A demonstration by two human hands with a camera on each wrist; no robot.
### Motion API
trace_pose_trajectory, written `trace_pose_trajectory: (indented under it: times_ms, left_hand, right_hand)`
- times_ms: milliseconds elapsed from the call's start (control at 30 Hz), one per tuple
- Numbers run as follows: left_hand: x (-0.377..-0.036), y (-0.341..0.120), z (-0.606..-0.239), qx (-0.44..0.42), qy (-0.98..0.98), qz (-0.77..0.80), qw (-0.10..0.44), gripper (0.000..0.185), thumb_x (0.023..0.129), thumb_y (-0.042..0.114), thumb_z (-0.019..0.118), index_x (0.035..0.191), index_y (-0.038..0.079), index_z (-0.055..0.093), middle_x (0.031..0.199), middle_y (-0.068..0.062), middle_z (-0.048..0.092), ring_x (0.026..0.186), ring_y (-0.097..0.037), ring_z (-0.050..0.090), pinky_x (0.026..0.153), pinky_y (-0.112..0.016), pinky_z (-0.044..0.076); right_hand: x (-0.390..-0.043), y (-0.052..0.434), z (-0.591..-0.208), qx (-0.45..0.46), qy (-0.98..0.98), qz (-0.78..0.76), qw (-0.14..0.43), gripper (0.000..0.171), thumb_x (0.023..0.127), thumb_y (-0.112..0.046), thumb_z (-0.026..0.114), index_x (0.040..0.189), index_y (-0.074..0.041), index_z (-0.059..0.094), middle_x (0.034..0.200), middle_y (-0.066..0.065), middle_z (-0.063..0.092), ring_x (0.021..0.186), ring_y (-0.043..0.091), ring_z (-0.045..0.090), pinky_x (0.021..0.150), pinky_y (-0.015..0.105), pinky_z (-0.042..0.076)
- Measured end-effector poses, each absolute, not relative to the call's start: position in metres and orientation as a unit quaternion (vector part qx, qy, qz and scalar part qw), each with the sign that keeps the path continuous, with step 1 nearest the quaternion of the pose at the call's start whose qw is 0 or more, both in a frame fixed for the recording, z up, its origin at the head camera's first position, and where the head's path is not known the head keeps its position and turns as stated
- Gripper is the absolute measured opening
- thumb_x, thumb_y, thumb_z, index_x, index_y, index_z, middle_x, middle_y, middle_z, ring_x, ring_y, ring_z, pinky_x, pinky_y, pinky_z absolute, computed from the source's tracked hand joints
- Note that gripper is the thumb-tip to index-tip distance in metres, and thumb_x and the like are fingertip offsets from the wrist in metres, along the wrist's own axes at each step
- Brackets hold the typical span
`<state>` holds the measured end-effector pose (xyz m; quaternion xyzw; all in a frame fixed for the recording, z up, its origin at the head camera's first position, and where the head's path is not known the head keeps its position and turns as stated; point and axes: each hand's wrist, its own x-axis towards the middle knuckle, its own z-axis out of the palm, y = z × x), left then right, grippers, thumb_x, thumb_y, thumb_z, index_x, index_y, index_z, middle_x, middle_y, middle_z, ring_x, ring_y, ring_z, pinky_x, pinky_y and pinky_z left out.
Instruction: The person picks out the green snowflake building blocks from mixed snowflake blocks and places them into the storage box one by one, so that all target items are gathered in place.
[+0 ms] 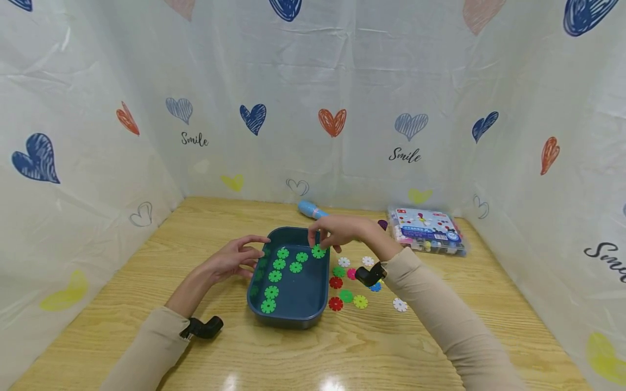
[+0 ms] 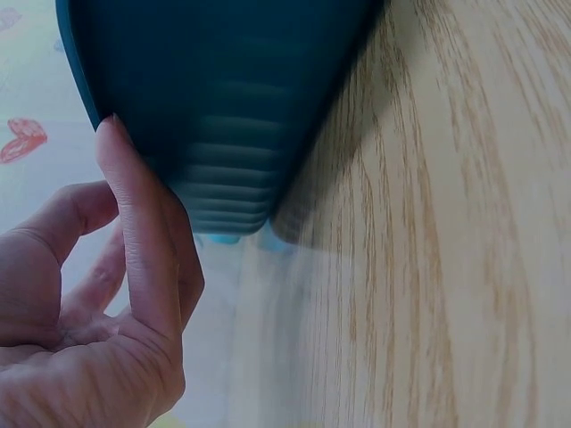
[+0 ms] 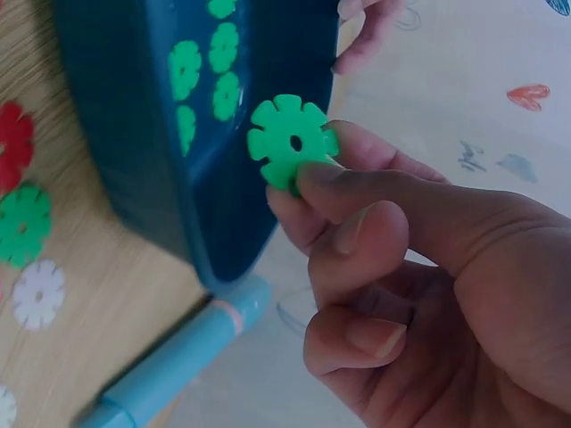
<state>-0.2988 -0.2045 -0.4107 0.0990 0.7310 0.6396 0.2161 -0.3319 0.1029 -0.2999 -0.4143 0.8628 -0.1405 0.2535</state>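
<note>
My right hand pinches a green snowflake disc between thumb and finger, over the far right corner of a dark blue tray. The disc has a notched edge and a small centre hole. Several green discs like it lie in the tray, most in a row along its left side. At the tray's left rim is my left hand, its fingers loosely bent. In the left wrist view, a fingertip touches the outer wall just by the rim.
Right of the tray lie loose discs in red, yellow, white, green, pink and blue. A light blue cylindrical object lies behind the tray. A lidded plastic case sits at the back right. A white curtain with hearts surrounds the table.
</note>
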Motion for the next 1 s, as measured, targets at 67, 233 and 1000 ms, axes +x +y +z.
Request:
trace_pose_trajectory:
  times_ms: [67,233,1000]
  left_hand:
    - [-0.299,-0.205,-0.411,0.099,0.731,0.639,0.216,0.054,0.097,0.022,0.063,0.146,0.015,0.041,0.100,-0.004,0.064,0.078,-0.015,0.064,0.066,-0.030,0.061]
    - [-0.300,-0.205,-0.411,0.099,0.730,0.640,0.218,0.054,0.097,0.022,0.063,0.146,0.015,0.041,0.101,-0.005,0.064,0.078,-0.014,0.064,0.065,-0.030,0.061]
    - [-0.299,-0.205,-0.410,0.102,0.728,0.641,0.221,0.053,0.098,0.022,0.061,0.146,0.015,0.041,0.101,-0.005,0.063,0.077,-0.014,0.064,0.065,-0.029,0.061]
  right_hand:
    - [-0.334,0.093,-0.300,-0.412,0.862,-0.129,0.266,0.017,0.097,-0.002,0.055,0.112,-0.007,0.063,0.101,0.017,0.064,0.050,0.012,0.053,0.058,0.024,0.051]
    - [-0.339,0.069,-0.306,-0.392,0.867,-0.105,0.289,0.019,0.096,-0.004,0.057,0.112,-0.010,0.064,0.080,0.013,0.066,0.054,0.016,0.058,0.054,0.024,0.047]
    - [-0.344,0.026,-0.349,-0.312,0.868,-0.107,0.372,0.020,0.092,-0.006,0.065,0.109,-0.015,0.067,0.092,0.004,0.063,0.060,0.012,0.064,0.052,0.021,0.039]
